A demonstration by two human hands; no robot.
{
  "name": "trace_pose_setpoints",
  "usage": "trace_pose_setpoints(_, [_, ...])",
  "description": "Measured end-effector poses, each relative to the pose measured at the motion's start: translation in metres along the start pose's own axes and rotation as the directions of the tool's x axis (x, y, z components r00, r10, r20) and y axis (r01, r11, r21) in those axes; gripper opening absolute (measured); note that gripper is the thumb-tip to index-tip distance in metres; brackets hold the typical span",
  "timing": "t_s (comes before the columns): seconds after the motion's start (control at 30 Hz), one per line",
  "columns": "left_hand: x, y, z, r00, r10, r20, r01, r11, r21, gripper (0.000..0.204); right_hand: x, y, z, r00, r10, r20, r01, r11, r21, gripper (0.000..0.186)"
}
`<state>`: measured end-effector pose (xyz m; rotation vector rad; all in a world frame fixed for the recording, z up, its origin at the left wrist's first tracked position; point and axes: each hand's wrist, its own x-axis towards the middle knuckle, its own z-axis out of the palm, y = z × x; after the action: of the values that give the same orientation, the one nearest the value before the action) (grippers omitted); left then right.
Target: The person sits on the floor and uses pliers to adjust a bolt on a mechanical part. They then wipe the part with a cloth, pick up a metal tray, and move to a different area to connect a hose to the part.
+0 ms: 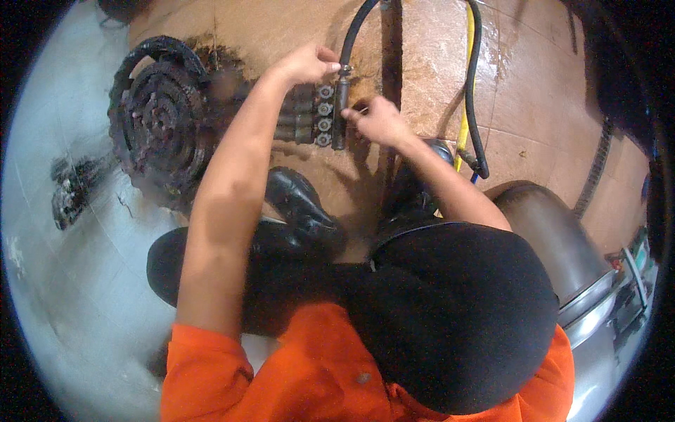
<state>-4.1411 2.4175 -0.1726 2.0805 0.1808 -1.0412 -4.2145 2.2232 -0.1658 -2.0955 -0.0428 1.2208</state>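
Fingers of my left hand (307,63) pinch the hose (349,39) steady; right hand (377,119) fingers grip the manifold (339,112) below.

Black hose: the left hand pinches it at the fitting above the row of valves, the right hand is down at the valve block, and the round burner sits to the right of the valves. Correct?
Not quite. In the head view the burner sits left of the valves, not right. The left hand does pinch the black hose; the right hand is at the block.

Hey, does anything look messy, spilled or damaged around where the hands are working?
Yes. Dark greasy stains spread over the brown tile floor around the sooty ring burner and the valve manifold. The left hand pinches the black hose; the right hand touches the manifold.
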Motion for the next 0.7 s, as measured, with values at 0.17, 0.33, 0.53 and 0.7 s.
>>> trace_pose_setpoints(0.17, [-0.037, -0.022, -0.023, 0.989, 0.142, -0.044, -0.137, 0.986, 0.100, 0.027, -0.020, -0.010, -0.031, 0.969, -0.142, 0.204, 0.105, 0.978, 0.183, 0.034])
trace_pose_setpoints(0.33, [-0.203, 0.011, -0.078, 0.907, 0.051, 0.417, -0.163, 0.958, 0.237, 0.011, -0.067, -0.036, -0.070, 0.901, -0.163, 0.403, -0.002, 0.925, 0.380, 0.036])
trace_pose_setpoints(0.53, [-0.385, -0.094, -0.060, 0.960, -0.208, -0.185, 0.157, 0.953, -0.257, 0.017, -0.085, -0.028, -0.120, 0.717, -0.328, 0.615, 0.052, 0.905, 0.422, 0.055])
trace_pose_setpoints(0.7, [-0.378, -0.190, 0.119, 0.519, -0.792, -0.322, 0.580, 0.603, -0.547, 0.042, -0.072, -0.067, -0.168, 0.731, -0.278, 0.623, 0.089, 0.945, 0.316, 0.057])
